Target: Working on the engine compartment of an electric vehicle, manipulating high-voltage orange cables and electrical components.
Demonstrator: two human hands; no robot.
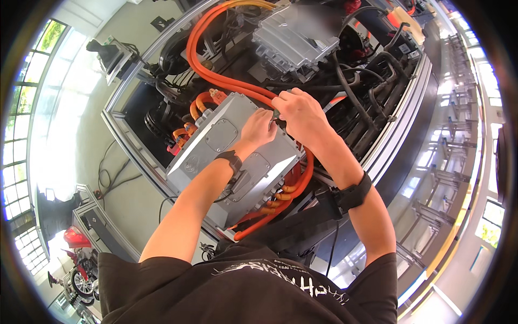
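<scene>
A large grey metal housing (210,156) with bolted cover plates lies tilted in front of me. At its far right corner, my left hand (259,127) is closed, its fingers curled around something small and dark. Right beside it, my right hand (300,112) is closed too, with its fingertips bent down next to the thick orange cables (232,82). The two hands nearly touch, and a small dark piece (275,115) shows between them. What it is, I cannot make out. Both wrists wear dark bands.
A finned silver metal unit (294,40) sits farther back among black hoses (350,89). More orange cables (305,175) curve round the housing's near right side. An aluminium frame (399,124) surrounds it all. A black gear lever (105,53) stands at the far left.
</scene>
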